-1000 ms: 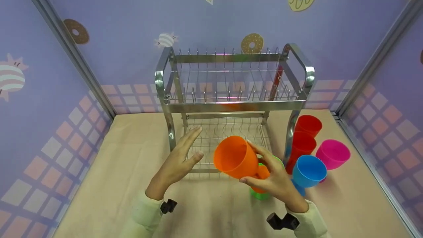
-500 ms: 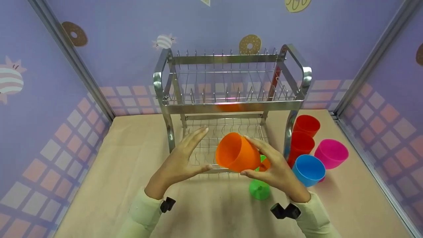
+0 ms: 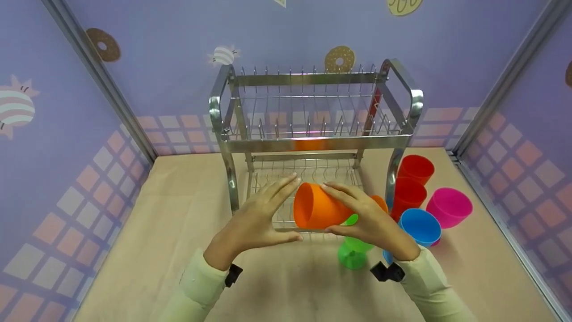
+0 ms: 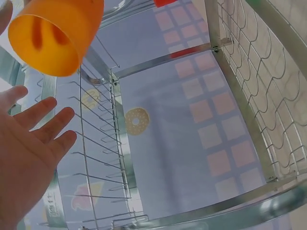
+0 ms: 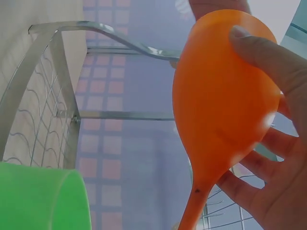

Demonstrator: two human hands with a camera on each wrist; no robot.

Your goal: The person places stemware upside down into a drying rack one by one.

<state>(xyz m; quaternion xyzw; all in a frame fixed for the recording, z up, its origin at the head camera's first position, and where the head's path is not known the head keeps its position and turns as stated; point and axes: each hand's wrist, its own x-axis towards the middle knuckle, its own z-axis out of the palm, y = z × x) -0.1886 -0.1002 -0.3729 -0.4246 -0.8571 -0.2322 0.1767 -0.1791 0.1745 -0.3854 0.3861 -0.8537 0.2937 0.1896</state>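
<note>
My right hand [image 3: 373,219] holds an orange plastic goblet [image 3: 330,209] by its bowl, tipped on its side with the mouth facing left. In the right wrist view, the thumb lies along one side of the bowl [image 5: 220,105] and the fingers curl behind it; the stem extends away below. My left hand [image 3: 254,219] hovers just left of the goblet's rim with fingers extended. A gap separates those fingers from the orange bowl [image 4: 72,33] in the left wrist view. Partly hidden by the right hand, a green goblet [image 3: 353,256] stands on the table below.
A two-tier metal dish rack [image 3: 313,144] stands behind the hands. To its right are two red cups [image 3: 415,169], a pink goblet [image 3: 449,208] and a blue goblet [image 3: 419,226]. Patterned purple walls [image 3: 277,36] enclose the table.
The left hand has moved right, nearer the goblet's rim. In the right hand, the orange goblet has turned from facing up and left to lying nearly sideways.
</note>
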